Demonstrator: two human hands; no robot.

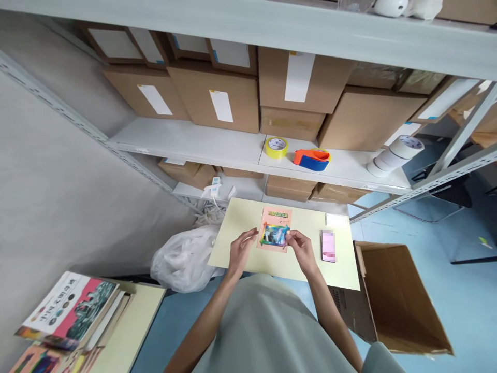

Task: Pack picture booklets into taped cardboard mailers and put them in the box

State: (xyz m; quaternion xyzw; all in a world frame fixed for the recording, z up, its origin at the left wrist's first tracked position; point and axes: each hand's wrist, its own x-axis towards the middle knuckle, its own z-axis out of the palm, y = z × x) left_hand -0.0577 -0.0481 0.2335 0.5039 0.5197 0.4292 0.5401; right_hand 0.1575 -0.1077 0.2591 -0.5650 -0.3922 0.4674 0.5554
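Observation:
A thin pink book (275, 227) with a colourful picture on its cover lies flat on a small pale yellow table (240, 220). My left hand (240, 251) rests at the book's left edge, fingers curled and touching it. My right hand (302, 248) pinches the book's right edge between thumb and fingers. A pink phone (328, 245) lies on the table just right of my right hand. A white slip (337, 219) lies further back on the table.
An open cardboard box (396, 298) stands on the blue floor at right. A white plastic bag (182, 264) sits left of the table. Stacked books (73, 311) lie at lower left. Shelves behind hold cartons, yellow tape (276, 147), a tape dispenser (311, 158) and white rolls (396, 153).

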